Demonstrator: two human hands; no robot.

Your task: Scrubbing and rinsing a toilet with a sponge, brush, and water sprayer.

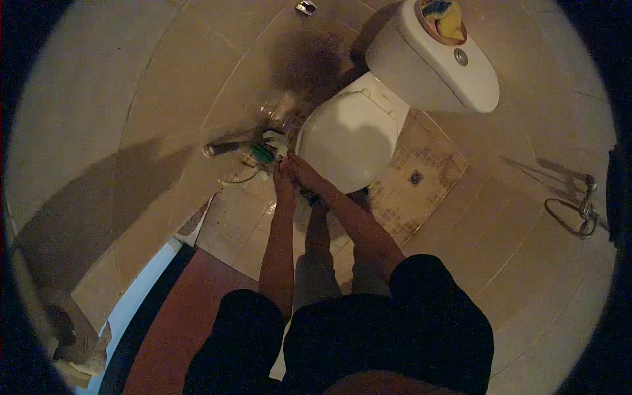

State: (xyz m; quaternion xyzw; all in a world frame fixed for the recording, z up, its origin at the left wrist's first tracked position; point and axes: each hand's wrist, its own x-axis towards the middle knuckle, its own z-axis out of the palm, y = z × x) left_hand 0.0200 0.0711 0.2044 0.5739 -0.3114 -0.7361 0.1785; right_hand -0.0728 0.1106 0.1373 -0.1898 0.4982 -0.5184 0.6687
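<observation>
My left hand (285, 175) and my right hand (298, 170) are close together in front of me, just left of the closed toilet lid (345, 143). A small roundish piece (280, 158) shows at their fingertips; what it is, and which hand grips it, I cannot tell. Just beyond the fingers are a green brush-like item (262, 153) and a pale, blurred object (276, 141). A thin pale hose or cord (240, 181) curves to the left of my hands. Farther left, a dark cylindrical item (222, 148) with a shiny end juts out.
The toilet cistern (419, 64) carries a basket (428, 30) with cloths or sponges. A floor drain (415, 177) lies right of the bowl. A wall-mounted shower fitting with a hose (586, 210) is at the far right. At lower left stands a red, black and light-blue door or panel (168, 316).
</observation>
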